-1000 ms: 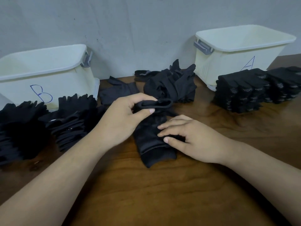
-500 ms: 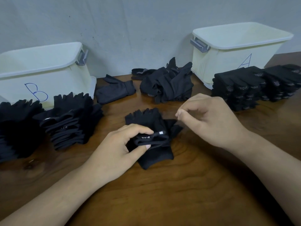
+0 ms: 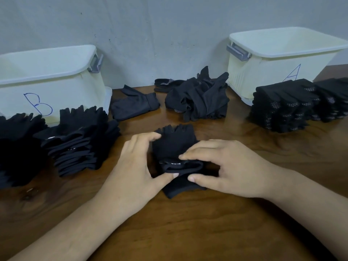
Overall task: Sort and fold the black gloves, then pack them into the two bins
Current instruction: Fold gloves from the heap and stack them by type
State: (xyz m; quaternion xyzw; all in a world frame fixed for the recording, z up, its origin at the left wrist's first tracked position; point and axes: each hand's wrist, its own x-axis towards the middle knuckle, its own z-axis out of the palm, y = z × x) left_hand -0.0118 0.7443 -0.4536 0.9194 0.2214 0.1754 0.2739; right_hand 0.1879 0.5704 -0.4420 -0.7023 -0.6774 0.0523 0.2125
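A folded black glove (image 3: 175, 146) lies on the wooden table in front of me, fingers pointing away. My left hand (image 3: 135, 166) pinches its folded cuff from the left, thumb under the fold. From the right, my right hand (image 3: 226, 166) grips the same cuff, fingers on top. Bin B (image 3: 49, 76) stands at the back left with stacks of folded plain gloves (image 3: 79, 140) in front of it. Bin A (image 3: 278, 59) stands at the back right behind stacks of dotted gloves (image 3: 286, 106). An unsorted heap of gloves (image 3: 197, 97) lies at the back centre.
A single loose glove (image 3: 133, 104) lies between bin B and the heap. A grey wall closes off the back of the table. Bare brown wood (image 3: 178, 232) stretches between my forearms toward the near edge.
My left hand brought the cuff down over the glove toward me. My right hand lifted off, then came back down and now grips the folded cuff beside the left.
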